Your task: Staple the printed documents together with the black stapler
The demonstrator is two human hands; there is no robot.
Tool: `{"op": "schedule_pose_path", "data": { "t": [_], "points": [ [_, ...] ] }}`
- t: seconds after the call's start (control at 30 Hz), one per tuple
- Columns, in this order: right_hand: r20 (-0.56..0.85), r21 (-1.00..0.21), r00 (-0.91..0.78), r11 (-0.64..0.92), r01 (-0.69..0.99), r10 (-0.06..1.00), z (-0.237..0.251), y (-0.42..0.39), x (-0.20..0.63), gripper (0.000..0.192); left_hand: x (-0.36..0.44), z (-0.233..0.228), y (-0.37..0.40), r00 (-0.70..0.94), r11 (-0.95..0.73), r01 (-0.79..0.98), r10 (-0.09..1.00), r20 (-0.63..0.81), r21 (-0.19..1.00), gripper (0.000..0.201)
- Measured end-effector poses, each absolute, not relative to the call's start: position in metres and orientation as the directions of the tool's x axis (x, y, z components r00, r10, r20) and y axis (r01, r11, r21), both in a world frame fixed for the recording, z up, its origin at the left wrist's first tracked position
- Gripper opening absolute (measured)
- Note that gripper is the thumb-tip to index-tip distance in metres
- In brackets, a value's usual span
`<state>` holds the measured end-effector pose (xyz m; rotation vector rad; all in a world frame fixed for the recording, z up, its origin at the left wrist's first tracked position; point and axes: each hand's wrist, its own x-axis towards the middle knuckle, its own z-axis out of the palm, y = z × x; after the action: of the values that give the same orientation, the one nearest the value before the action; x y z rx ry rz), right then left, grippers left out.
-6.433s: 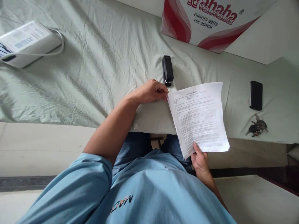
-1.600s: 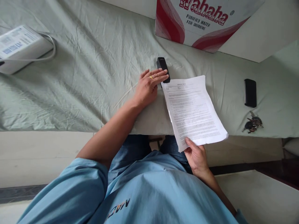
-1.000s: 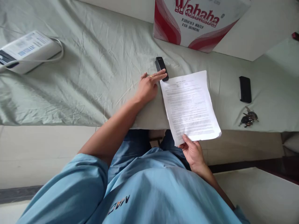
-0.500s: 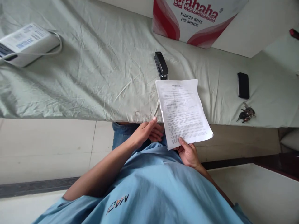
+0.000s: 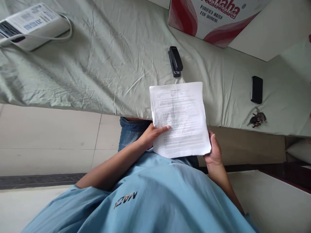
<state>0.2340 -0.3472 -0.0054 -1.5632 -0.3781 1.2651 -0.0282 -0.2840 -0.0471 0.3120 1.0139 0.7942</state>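
My left hand (image 5: 153,134) grips a sheaf of printed papers (image 5: 182,119) by its left side, thumb lying over the top sheet and fingers hidden underneath. At the lower right edge of the papers is my right hand (image 5: 214,150), its palm side against the edge. The thumb of that hand points up, apart from the sheet, and its fingers are partly hidden behind the papers. Just beyond the top edge, a black stapler (image 5: 175,61) lies on the cloth-covered table (image 5: 126,64).
A white box-shaped device (image 5: 34,27) with a cable lies at the far left. A red and white water carton (image 5: 211,22) stands at the back. On the right are a black phone-like object (image 5: 257,89) and a bunch of keys (image 5: 258,119). The table's front edge runs beneath the papers.
The papers have shifted left and straightened. My left hand has taken hold of their left side; my right hand has let go of the bottom edge and moved to the right edge.
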Motion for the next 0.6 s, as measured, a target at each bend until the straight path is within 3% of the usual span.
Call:
{"op": "schedule_pose_path", "data": {
  "t": [0.2, 0.43, 0.6],
  "points": [
    [-0.526, -0.849, 0.233, -0.485, -0.211, 0.818, -0.005, -0.335, 0.246, 0.052, -0.035, -0.047, -0.286, 0.298, 0.71, -0.379, 0.701, -0.647, 0.594, 0.06],
    [-0.486, -0.868, 0.286, -0.495, -0.048, 0.826, -0.019, -0.323, 0.242, 0.054, -0.041, -0.057, -0.29, 0.425, 0.729, -0.56, 0.66, -0.62, 0.393, 0.048],
    [-0.439, -0.867, 0.314, -0.489, 0.096, 0.842, -0.023, -0.326, 0.257, 0.053, -0.041, -0.057, -0.294, 0.408, 0.703, -0.608, 0.676, -0.614, 0.369, 0.039]
  ]
}}
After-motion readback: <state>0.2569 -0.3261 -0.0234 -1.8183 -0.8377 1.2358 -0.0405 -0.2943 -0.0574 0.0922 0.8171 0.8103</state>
